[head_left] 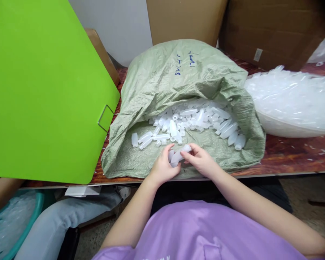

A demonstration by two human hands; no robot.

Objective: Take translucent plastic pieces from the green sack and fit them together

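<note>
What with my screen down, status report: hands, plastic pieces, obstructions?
Left hand, right hand: gripping translucent plastic pieces over woven sack's front lip. Loose pieces inside sack. Green panel at left, apart from both hands.

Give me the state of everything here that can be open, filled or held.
Sack: mouth open, partly filled
Plastic pieces: some held, others loose in the sack
Left hand: closed around pieces
Right hand: pinching a piece
White container: heaped full
Teal tub: open, holding clear pieces
Cardboard boxes: tops out of view
</note>
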